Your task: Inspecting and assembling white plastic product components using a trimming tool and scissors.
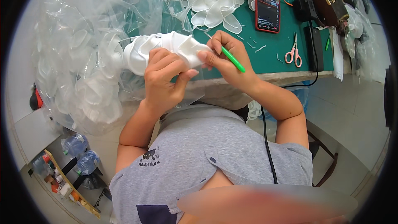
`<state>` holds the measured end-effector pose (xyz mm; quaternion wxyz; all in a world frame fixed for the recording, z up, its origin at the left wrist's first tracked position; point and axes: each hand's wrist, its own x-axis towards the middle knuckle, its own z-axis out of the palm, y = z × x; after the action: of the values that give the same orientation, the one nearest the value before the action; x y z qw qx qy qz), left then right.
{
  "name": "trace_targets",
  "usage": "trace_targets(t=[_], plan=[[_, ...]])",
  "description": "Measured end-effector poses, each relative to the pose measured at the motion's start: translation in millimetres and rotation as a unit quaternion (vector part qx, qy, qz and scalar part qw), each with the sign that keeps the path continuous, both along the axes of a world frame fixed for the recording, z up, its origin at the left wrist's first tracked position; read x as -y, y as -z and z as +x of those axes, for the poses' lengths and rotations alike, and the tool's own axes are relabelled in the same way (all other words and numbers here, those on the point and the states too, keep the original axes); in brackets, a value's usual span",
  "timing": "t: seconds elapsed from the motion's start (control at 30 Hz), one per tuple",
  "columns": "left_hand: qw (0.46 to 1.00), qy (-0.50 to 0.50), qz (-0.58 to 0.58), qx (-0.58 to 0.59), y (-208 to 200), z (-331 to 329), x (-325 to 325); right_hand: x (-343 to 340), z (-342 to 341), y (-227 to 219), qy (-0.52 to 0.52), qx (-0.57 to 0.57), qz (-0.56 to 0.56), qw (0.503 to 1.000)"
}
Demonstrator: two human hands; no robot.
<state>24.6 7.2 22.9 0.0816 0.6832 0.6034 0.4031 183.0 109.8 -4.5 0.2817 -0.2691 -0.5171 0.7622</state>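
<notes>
A white moulded piece (188,46) with raised curved ridges lies across the front of the table, its kind not clear. My left hand (166,74) is closed around its near side, thumb and fingers bent. At the piece's right end, my right hand (230,56) pinches the edge between thumb and finger. That same hand also holds a slim green-handled tool (233,59), its thin pale tip pointing up and left past the knuckles. Part of the white piece is hidden behind my left fingers.
Clear plastic bags of translucent moulded parts (97,95) crowd the left. More translucent parts (215,6) are piled behind the piece. Thin trimmings (260,49) lie on the green mat (265,62). To the right are pink-handled scissors (293,54), a phone (267,6) and a black adapter (314,49).
</notes>
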Motion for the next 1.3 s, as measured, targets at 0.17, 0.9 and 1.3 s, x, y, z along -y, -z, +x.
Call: trace_targets(t=[0.17,0.9,1.3], plan=[[0.985,0.013,0.037,0.170,-3,-5,6,-3,8,0,-0.002,0.023,-0.039,0.999],[0.745,0.111,-0.390,0.529,-2,8,32,-15,11,-8,0.002,-0.021,-0.142,0.990],[0.701,0.019,-0.209,0.681,1,-25,55,-69,78,-87,0.127,-0.271,0.087,0.950]])
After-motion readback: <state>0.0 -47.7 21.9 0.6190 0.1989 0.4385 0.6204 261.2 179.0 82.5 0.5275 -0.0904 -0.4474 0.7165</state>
